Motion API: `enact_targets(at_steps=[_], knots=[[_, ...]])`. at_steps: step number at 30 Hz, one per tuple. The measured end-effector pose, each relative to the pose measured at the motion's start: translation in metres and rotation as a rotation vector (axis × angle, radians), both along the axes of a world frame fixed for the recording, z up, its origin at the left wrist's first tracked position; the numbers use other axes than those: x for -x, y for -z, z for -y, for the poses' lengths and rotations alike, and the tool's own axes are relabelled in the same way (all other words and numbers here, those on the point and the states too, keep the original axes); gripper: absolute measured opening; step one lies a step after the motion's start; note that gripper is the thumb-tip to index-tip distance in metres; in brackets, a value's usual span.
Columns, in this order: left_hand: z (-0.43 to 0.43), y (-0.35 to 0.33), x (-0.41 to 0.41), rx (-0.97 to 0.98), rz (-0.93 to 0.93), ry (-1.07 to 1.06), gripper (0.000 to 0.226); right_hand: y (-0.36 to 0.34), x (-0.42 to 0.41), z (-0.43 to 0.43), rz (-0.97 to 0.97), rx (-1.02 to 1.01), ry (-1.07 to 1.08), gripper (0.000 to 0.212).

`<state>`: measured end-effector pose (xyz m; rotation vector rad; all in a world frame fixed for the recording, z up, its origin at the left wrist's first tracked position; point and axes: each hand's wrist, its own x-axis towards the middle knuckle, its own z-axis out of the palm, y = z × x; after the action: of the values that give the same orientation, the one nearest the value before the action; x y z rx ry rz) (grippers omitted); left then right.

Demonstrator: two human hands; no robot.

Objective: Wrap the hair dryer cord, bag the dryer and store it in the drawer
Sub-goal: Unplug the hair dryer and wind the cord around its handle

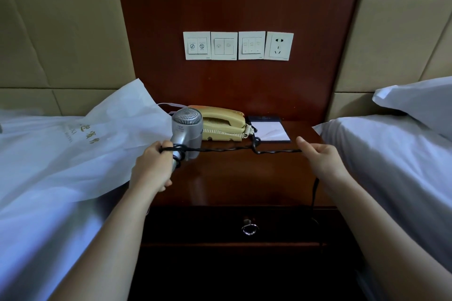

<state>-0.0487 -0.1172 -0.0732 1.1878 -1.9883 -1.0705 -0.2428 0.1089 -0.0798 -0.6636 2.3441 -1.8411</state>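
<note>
Hair dryer (187, 127) up over left edge of counter (232, 178), grille facing camera, handle mostly hidden inside left grip (152, 166), fingers curled tight round it. Some turns of black cord (227, 150) round handle, count hard to make out. Cord taut across to right grip (320, 156), pinched between thumb and fingers, then down past counter front, plug out of sight. White bag (102, 134) lying on left bed (36, 215), print only partly readable. Drawer (220, 225) below, closed, ring pull. Phone (225, 124) and notepad (271, 131) behind.
</note>
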Motion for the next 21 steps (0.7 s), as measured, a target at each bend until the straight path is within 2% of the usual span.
enact_targets(at_steps=[5,9,15,21], knots=[[0.008,-0.001,-0.003,-0.081,-0.08,-0.046,0.02,0.01,0.013,0.0,0.001,-0.131,0.113,0.047],[0.013,-0.003,-0.006,-0.09,-0.097,-0.068,0.02,0.012,0.023,-0.005,0.01,-0.237,0.075,0.027],[0.003,0.0,0.005,-0.086,-0.043,-0.02,0.029,0.027,0.027,-0.01,-0.16,-0.659,0.072,0.048],[-0.016,0.003,0.023,-0.098,-0.022,0.051,0.036,0.036,0.006,-0.003,-0.23,-0.847,0.044,0.049]])
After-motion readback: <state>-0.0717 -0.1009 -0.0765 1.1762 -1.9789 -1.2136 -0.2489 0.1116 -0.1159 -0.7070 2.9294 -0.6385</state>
